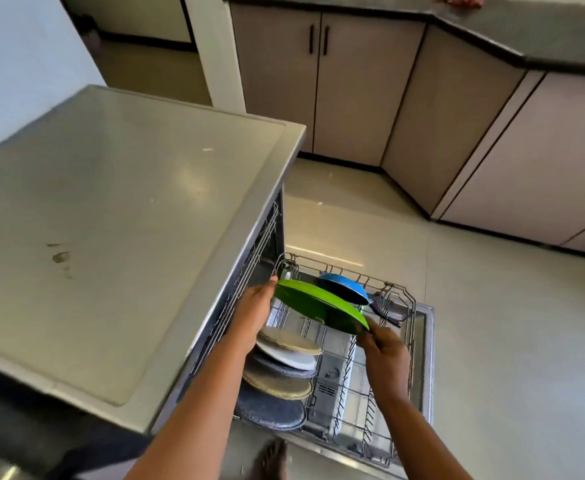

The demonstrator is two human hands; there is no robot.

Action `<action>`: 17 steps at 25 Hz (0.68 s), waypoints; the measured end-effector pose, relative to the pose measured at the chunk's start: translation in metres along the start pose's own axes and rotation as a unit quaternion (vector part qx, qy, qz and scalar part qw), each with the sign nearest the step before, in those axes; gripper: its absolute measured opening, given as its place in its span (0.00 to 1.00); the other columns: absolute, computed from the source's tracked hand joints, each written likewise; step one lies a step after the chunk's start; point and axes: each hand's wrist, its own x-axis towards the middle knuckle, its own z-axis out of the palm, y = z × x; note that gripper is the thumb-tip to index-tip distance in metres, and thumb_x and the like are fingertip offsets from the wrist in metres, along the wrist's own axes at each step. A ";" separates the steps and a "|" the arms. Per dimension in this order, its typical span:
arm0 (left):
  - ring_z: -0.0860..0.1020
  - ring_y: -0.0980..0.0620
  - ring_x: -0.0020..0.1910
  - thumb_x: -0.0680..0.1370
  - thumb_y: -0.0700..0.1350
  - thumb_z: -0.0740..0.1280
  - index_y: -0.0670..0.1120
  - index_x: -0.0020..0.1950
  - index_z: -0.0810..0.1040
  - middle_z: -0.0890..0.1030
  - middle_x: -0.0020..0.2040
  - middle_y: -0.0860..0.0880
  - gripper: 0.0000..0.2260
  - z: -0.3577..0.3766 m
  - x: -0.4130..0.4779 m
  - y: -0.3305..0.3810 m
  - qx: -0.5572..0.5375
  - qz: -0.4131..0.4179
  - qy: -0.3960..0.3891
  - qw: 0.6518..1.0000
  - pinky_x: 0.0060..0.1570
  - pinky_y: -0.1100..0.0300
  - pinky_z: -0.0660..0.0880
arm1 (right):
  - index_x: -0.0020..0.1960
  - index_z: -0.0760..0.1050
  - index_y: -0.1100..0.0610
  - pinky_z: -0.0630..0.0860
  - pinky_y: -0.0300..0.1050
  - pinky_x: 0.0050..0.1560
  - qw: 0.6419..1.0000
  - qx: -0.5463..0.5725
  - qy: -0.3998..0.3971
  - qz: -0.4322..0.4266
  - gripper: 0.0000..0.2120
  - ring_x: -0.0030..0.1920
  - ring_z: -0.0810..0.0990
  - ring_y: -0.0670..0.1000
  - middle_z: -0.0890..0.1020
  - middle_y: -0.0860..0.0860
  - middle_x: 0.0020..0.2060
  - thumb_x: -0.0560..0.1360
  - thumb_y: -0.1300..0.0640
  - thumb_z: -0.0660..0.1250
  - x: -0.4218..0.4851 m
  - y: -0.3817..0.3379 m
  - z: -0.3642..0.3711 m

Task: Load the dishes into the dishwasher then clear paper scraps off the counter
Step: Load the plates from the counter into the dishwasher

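Head: both hands (253, 317) (384, 355) round green plate (315, 304)

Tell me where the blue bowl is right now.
In the head view, the blue bowl sits at the far end of the pulled-out dishwasher rack, just behind the green plate.

Pulled-out wire rack (413, 320) over the open dishwasher door (428, 358). Standing in it on edge, beige, white and grey plates (284, 375); at far end a blue bowl (344, 287), perhaps a dark utensil (384, 311) beside.
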 end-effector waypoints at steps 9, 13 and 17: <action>0.78 0.44 0.50 0.77 0.61 0.57 0.41 0.56 0.77 0.80 0.51 0.41 0.24 0.035 0.158 -0.085 0.036 -0.084 0.050 0.995 0.57 0.49 0.74 | 0.59 0.78 0.58 0.68 0.39 0.35 0.992 -0.099 -0.070 0.029 0.12 0.39 0.75 0.52 0.78 0.57 0.43 0.77 0.63 0.62 0.089 0.078 0.071; 0.72 0.50 0.44 0.79 0.57 0.59 0.50 0.39 0.71 0.74 0.40 0.47 0.14 0.050 0.214 -0.128 -0.013 -0.147 0.060 0.987 0.49 0.53 0.67 | 0.59 0.78 0.58 0.70 0.42 0.44 0.985 -0.135 -0.100 0.046 0.12 0.45 0.78 0.57 0.80 0.60 0.45 0.77 0.61 0.62 0.134 0.123 0.102; 0.71 0.50 0.45 0.78 0.60 0.58 0.52 0.38 0.68 0.72 0.40 0.49 0.15 0.062 0.258 -0.171 -0.018 -0.173 0.065 0.983 0.50 0.52 0.68 | 0.62 0.76 0.57 0.69 0.42 0.45 0.975 -0.173 -0.129 0.053 0.14 0.47 0.77 0.58 0.80 0.60 0.46 0.78 0.59 0.62 0.167 0.176 0.137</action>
